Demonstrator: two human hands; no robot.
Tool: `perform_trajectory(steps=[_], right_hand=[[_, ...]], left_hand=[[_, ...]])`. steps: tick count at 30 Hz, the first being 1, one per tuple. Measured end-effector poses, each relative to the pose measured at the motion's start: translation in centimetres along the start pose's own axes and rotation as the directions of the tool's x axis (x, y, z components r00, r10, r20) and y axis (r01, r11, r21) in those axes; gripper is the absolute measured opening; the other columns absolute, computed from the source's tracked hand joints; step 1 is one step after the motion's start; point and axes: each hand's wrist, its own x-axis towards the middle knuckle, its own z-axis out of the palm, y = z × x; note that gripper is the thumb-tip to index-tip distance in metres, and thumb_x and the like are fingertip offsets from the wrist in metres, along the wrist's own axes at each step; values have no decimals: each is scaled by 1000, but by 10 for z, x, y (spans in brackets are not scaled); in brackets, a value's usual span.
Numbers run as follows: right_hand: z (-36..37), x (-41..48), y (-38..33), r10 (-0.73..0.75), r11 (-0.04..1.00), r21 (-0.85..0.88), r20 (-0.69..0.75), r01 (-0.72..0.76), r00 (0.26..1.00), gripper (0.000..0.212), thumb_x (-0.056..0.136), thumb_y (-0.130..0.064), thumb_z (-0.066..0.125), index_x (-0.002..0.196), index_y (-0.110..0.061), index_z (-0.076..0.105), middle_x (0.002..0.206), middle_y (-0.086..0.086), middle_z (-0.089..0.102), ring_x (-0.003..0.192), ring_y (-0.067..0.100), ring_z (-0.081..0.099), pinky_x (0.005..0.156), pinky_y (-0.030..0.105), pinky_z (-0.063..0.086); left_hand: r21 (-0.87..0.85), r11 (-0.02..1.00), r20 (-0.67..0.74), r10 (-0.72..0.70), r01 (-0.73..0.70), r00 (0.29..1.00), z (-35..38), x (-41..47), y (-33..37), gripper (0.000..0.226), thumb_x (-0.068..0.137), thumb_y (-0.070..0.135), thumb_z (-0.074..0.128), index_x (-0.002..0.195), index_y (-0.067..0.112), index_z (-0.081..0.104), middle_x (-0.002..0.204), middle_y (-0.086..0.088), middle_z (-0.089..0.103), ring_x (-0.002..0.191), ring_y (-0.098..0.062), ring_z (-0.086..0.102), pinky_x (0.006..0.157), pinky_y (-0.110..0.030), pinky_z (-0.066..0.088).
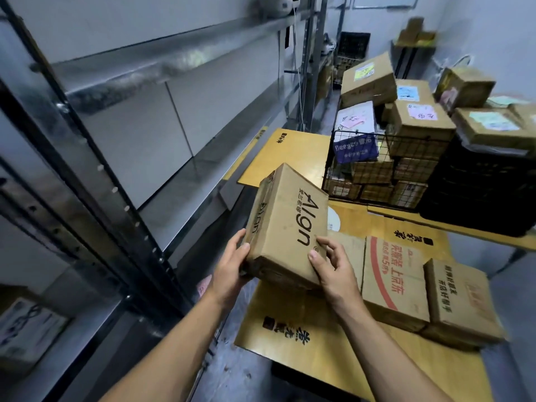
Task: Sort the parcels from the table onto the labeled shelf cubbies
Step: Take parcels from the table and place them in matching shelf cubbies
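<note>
A brown cardboard parcel printed "Algn" is held tilted in the air between the table and the metal shelf. My left hand grips its lower left corner. My right hand grips its lower right edge, thumb on the top face. Two more parcels lie on the table to the right: one with red print and a plain one beside it.
The table is covered with flattened yellow cardboard. A wire basket piled with labelled boxes and a black crate stand at the back right. A white box sits in a lower left cubby. The shelf levels at left look bare.
</note>
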Motion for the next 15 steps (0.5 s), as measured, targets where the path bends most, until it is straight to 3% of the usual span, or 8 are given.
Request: perform_trajectory(steps=[2, 4, 6, 8, 10, 12, 15], right_hand=[[1, -9, 0, -19, 1000, -7, 35, 19, 999, 29, 96, -19, 65, 120, -35, 62, 134, -2, 57, 126, 20, 56, 108, 48, 48], [2, -17, -2, -47, 995, -90, 56, 52, 997, 31, 98, -21, 63, 124, -38, 64, 132, -13, 57, 126, 14, 55, 108, 47, 47], [5, -24, -5, -59, 979, -191, 75, 72, 995, 31, 98, -27, 62, 126, -41, 63, 132, -15, 57, 126, 12, 54, 108, 47, 47], [12, -32, -11, -56, 972, -221, 83, 74, 995, 29, 97, -40, 61, 122, -54, 59, 131, -15, 58, 124, 10, 54, 105, 47, 49], [23, -40, -19, -51, 980, -186, 99, 69, 994, 25, 89, -57, 58, 112, -65, 54, 123, -20, 58, 118, 6, 56, 101, 47, 52], [31, -46, -23, -48, 991, -122, 104, 60, 993, 36, 76, -69, 59, 110, -68, 49, 122, -14, 60, 116, 11, 60, 99, 50, 53], [38, -52, -24, -111, 984, -133, 47, 116, 993, 44, 79, -58, 70, 110, -69, 41, 120, -13, 62, 114, 11, 63, 99, 47, 54]], left_hand=[[-93, 996, 8, 17, -16, 1000, -2, -8, -1, 52, 85, 39, 63, 135, 36, 49, 128, -3, 61, 101, -17, 68, 67, -27, 55], [-83, 993, -18, 86, -88, 996, -4, -16, -3, 52, 85, 32, 66, 134, 33, 50, 128, -3, 61, 103, -18, 67, 72, -31, 56], [53, 979, -23, 200, -199, 979, -5, -25, -3, 57, 83, 34, 66, 136, 31, 47, 129, 1, 60, 110, -14, 64, 82, -33, 56], [233, 928, -10, 302, -292, 953, -3, -36, -1, 61, 83, 38, 66, 139, 32, 44, 129, 7, 60, 112, -5, 61, 86, -21, 52], [402, 857, -23, 363, -323, 932, 0, -46, 0, 64, 81, 43, 66, 140, 38, 41, 125, 14, 60, 107, 4, 60, 81, -10, 47], [525, 785, -25, 400, -328, 916, 3, -54, 1, 67, 79, 49, 64, 141, 42, 38, 126, 16, 59, 108, 5, 58, 86, -13, 47], [596, 716, 27, 436, -364, 900, 3, -60, 3, 69, 81, 52, 62, 143, 41, 36, 132, 17, 53, 118, 3, 52, 94, -19, 44]])
